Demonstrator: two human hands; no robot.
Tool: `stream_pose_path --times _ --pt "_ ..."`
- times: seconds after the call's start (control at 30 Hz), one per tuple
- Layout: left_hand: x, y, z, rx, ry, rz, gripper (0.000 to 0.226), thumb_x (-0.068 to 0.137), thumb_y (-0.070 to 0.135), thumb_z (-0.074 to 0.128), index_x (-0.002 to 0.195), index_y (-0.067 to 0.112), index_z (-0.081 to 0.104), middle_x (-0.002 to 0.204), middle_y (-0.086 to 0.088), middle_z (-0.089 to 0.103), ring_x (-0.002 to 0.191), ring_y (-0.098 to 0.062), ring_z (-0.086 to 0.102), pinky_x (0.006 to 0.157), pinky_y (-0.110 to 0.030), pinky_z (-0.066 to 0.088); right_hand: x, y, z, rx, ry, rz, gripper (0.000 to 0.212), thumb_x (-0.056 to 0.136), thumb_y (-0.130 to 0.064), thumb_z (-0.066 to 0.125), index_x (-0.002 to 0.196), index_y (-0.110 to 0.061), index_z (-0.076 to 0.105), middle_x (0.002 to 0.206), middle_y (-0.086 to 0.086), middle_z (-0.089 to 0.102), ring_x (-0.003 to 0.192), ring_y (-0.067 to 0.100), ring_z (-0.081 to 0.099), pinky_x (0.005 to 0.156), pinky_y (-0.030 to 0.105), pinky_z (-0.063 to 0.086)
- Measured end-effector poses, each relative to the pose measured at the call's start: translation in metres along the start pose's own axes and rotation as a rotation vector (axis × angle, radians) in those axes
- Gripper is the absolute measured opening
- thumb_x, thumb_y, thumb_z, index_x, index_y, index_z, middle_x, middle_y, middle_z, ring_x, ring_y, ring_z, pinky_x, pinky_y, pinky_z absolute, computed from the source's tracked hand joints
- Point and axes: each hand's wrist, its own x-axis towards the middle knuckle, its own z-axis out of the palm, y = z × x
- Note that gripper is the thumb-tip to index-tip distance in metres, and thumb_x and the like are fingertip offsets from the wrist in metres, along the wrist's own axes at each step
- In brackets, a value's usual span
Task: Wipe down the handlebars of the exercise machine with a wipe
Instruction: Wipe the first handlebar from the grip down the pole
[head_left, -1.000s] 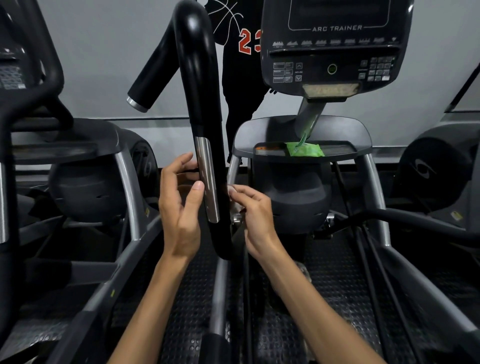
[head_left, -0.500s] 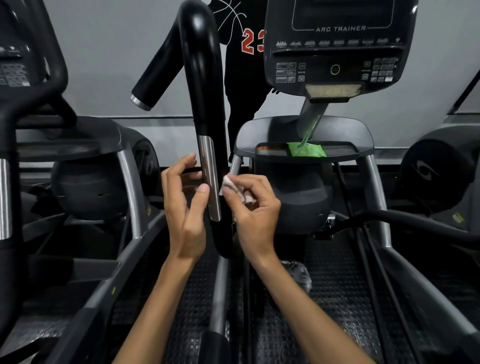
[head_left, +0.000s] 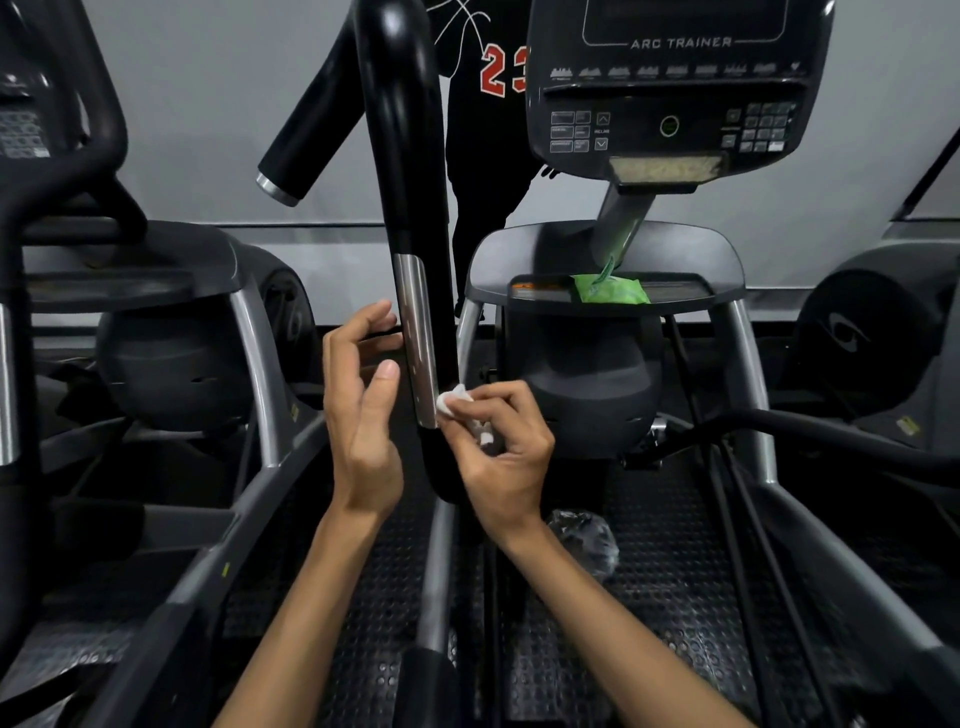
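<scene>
A black curved handlebar (head_left: 402, 156) with a silver sensor strip (head_left: 415, 338) rises in the middle of the head view. My right hand (head_left: 498, 452) pinches a small crumpled white wipe (head_left: 454, 402) and presses it against the right side of the bar, near the strip's lower end. My left hand (head_left: 363, 410) hovers just left of the bar with fingers loosely bent, not gripping it; its fingertips are close to the strip. A second handlebar end (head_left: 306, 140) with a silver cap points down to the left behind the bar.
The console (head_left: 675, 88) marked ARC TRAINER hangs upper right. Below it a tray (head_left: 519, 260) holds a green wipe packet (head_left: 610, 288). A person in a black shirt stands behind the machine. Crumpled clear plastic (head_left: 584, 540) lies on the footboard. Other machines stand on both sides.
My right hand brought the wipe up into view, then slid it down the right side of the bar to the strip's lower end. My left hand let go of the strip and drew slightly away.
</scene>
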Motion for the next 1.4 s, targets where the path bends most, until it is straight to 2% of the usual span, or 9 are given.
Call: stream_pose_path --times 0.17,0.3,0.43,0.63,0.8,0.93,1.1,1.23,1.4 --pt "0.0 -0.002 0.001 0.001 0.001 -0.009 0.048 0.095 0.029 0.04 0.138 0.01 0.049 0.132 -0.017 0.053 0.123 -0.034 0.052 0.099 -0.067 0.039 -0.011 -0.002 0.005 -0.081 -0.03 -0.073 0.013 0.08 -0.001 0.085 0.09 -0.006 0.081 0.093 0.01 0.062 0.081 0.01 0.066 0.07 0.025 0.056" --pt "-0.001 -0.001 -0.002 -0.009 0.004 -0.003 0.049 0.095 0.03 0.037 0.138 0.009 0.048 0.132 -0.017 0.053 0.122 -0.035 0.052 0.1 -0.067 0.039 -0.002 0.002 -0.001 -0.031 -0.019 -0.051 0.012 0.079 0.003 0.084 0.089 -0.002 0.08 0.09 0.012 0.063 0.083 0.006 0.065 0.077 0.015 0.051" --pt "-0.001 -0.002 0.003 -0.022 0.021 -0.019 0.052 0.096 0.035 0.033 0.14 0.01 0.046 0.131 -0.016 0.054 0.12 -0.039 0.052 0.097 -0.068 0.039 -0.011 -0.001 0.006 -0.083 -0.009 -0.09 0.013 0.081 0.0 0.083 0.093 -0.003 0.08 0.094 0.013 0.063 0.085 0.013 0.067 0.08 0.017 0.053" --pt "-0.001 -0.003 0.004 -0.055 0.042 -0.045 0.052 0.098 0.039 0.028 0.139 0.012 0.047 0.129 -0.018 0.055 0.117 -0.041 0.054 0.096 -0.067 0.04 -0.003 0.015 0.002 0.095 0.023 0.285 0.014 0.091 -0.011 0.074 0.099 -0.022 0.076 0.093 0.003 0.072 0.084 0.009 0.067 0.075 0.026 0.052" --pt "-0.002 -0.005 0.006 -0.023 0.037 -0.048 0.056 0.099 0.038 0.026 0.138 0.003 0.047 0.13 -0.019 0.055 0.119 -0.04 0.053 0.097 -0.067 0.04 -0.014 0.006 0.003 0.146 0.003 0.243 0.012 0.09 -0.002 0.072 0.099 -0.009 0.075 0.098 0.005 0.072 0.093 0.007 0.069 0.083 0.019 0.053" --pt "-0.002 -0.005 0.006 -0.025 0.048 -0.05 0.056 0.1 0.039 0.026 0.137 0.004 0.048 0.129 -0.02 0.055 0.12 -0.039 0.053 0.098 -0.067 0.039 -0.012 0.018 0.002 0.166 -0.002 0.468 0.017 0.094 -0.011 0.07 0.095 -0.027 0.075 0.084 -0.006 0.073 0.077 0.006 0.064 0.074 0.038 0.053" --pt "-0.003 -0.004 0.007 -0.016 0.049 -0.06 0.056 0.1 0.037 0.026 0.137 0.002 0.048 0.129 -0.021 0.054 0.119 -0.038 0.053 0.098 -0.065 0.04 -0.019 -0.001 0.002 0.121 0.015 0.268 0.014 0.089 -0.006 0.075 0.094 -0.019 0.074 0.097 0.0 0.071 0.095 0.014 0.069 0.084 0.025 0.053" --pt "-0.004 -0.003 0.007 -0.019 0.048 -0.052 0.055 0.1 0.039 0.025 0.137 0.006 0.049 0.128 -0.02 0.055 0.118 -0.037 0.054 0.097 -0.065 0.04 -0.021 0.007 0.001 0.129 0.037 0.379 0.019 0.089 -0.015 0.074 0.091 -0.033 0.073 0.092 -0.002 0.071 0.088 0.014 0.068 0.079 0.032 0.052" --pt "-0.005 0.001 0.007 -0.025 0.055 -0.047 0.053 0.1 0.035 0.028 0.137 0.003 0.049 0.13 -0.016 0.055 0.121 -0.03 0.054 0.099 -0.061 0.042 -0.018 -0.013 0.003 0.088 0.025 0.236 0.011 0.083 -0.002 0.08 0.087 -0.011 0.075 0.096 0.003 0.067 0.095 0.013 0.068 0.085 0.021 0.051"
